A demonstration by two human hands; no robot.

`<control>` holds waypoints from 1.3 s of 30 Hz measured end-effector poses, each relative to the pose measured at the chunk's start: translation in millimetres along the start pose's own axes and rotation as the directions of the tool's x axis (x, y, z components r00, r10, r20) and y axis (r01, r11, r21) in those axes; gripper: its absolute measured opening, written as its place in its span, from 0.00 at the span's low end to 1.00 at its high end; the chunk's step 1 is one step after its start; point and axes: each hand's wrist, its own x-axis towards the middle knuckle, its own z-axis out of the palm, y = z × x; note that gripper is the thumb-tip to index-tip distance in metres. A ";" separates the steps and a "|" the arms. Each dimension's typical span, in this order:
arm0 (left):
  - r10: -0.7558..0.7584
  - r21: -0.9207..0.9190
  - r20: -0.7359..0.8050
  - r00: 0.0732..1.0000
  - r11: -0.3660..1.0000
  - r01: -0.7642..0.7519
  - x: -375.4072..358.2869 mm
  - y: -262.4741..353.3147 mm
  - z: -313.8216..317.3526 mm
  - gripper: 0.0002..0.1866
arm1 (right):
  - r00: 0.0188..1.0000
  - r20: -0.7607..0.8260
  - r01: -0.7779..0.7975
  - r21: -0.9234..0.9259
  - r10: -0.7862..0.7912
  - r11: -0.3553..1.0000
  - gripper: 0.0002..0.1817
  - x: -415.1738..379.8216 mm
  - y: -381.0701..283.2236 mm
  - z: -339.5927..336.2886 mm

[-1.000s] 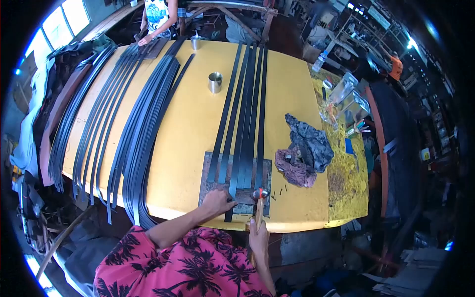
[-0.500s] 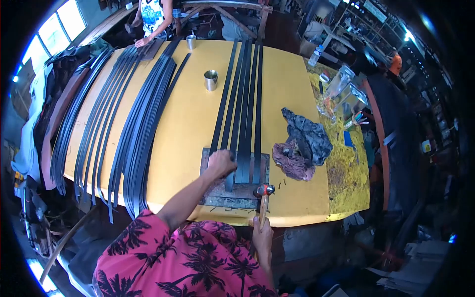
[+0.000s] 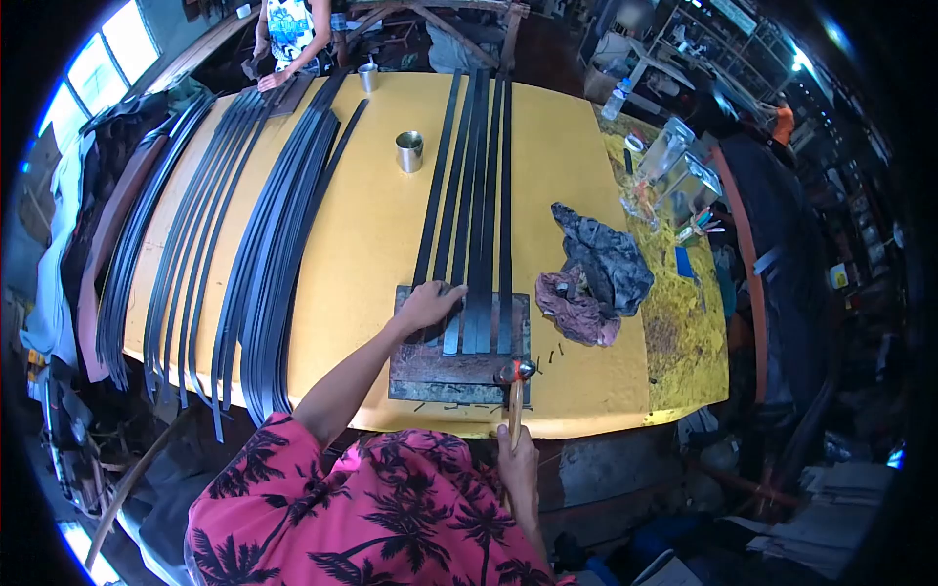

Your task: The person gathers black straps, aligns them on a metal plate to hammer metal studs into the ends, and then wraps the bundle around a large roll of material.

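Several long black strips [image 3: 476, 225] lie side by side up the yellow table, their near ends on a dark, worn board [image 3: 420, 371]. My left hand [image 3: 430, 305] is closed over one of the left strips just above its near end, fingers bent around it and partly hiding it. Below the strip ends, my right hand [image 3: 518, 457] grips the wooden handle of a hammer [image 3: 516, 400]. The metal hammer head is over the lower right of the board.
Bundles of black strips [image 3: 283, 234] cover the table's left side. A metal cup [image 3: 409, 152] stands mid-table; crumpled cloths [image 3: 598, 273] lie right of the board. Small dark scraps [image 3: 550, 354] are scattered nearby. Across the table, another person [image 3: 293, 44] works at strips.
My left hand has shifted slightly up and flattened from a fist. The strip under it has slid away from me, its end now level with its neighbours. The hammer head has turned slightly.
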 end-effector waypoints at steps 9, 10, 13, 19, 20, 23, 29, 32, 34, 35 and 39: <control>0.130 -0.577 0.502 0.855 0.787 0.219 -27.4 -43.5 1.4 0.22 | 0.993 0.006 0.115 -0.017 -0.115 0.993 0.28 16.9 -1.1 11.4; 0.180 -0.441 0.406 0.896 0.897 0.019 -31.3 -38.8 -0.3 0.22 | 0.995 0.026 0.093 -0.012 -0.093 0.996 0.28 17.9 -2.4 12.5; 0.264 -0.303 0.335 0.904 0.939 -0.162 -36.4 -32.1 -0.6 0.22 | 0.997 0.049 0.062 -0.013 -0.062 0.998 0.28 20.9 -4.4 17.1; 0.296 -0.301 0.338 0.893 0.933 -0.196 -44.8 -34.0 8.1 0.20 | 0.997 0.040 0.071 -0.025 -0.070 0.997 0.28 20.7 -0.8 23.4; 0.282 -0.268 0.348 0.894 0.944 -0.193 -46.0 -33.7 8.2 0.19 | 0.996 0.031 0.089 -0.021 -0.088 0.996 0.28 21.5 3.0 25.2; 0.325 -0.367 0.266 0.907 0.904 -0.217 -39.8 -59.1 29.4 0.18 | 0.994 0.034 0.109 -0.014 -0.108 0.994 0.27 22.6 5.8 26.3; 0.322 -0.371 0.200 0.925 0.899 -0.233 -52.5 -49.7 25.4 0.19 | 0.994 0.046 0.100 -0.038 -0.098 0.994 0.27 21.2 2.7 24.7; 0.254 -0.264 0.233 0.939 0.945 -0.190 -59.9 -32.3 11.6 0.20 | 0.996 0.034 0.082 -0.037 -0.081 0.996 0.28 21.0 0.8 25.0; 0.270 -0.268 0.226 0.936 0.941 -0.207 -55.1 -40.9 17.5 0.21 | 0.996 0.049 0.073 -0.049 -0.071 0.996 0.27 20.4 -2.2 22.8; 0.285 -0.271 0.216 0.934 0.936 -0.224 -54.2 -45.9 20.5 0.21 | 0.996 0.064 0.066 -0.060 -0.062 0.996 0.27 19.5 -3.2 22.2; 0.310 -0.272 0.183 0.933 0.928 -0.255 -60.6 -47.1 22.7 0.21 | 0.996 0.066 0.061 -0.046 -0.058 0.997 0.27 19.2 -4.2 21.5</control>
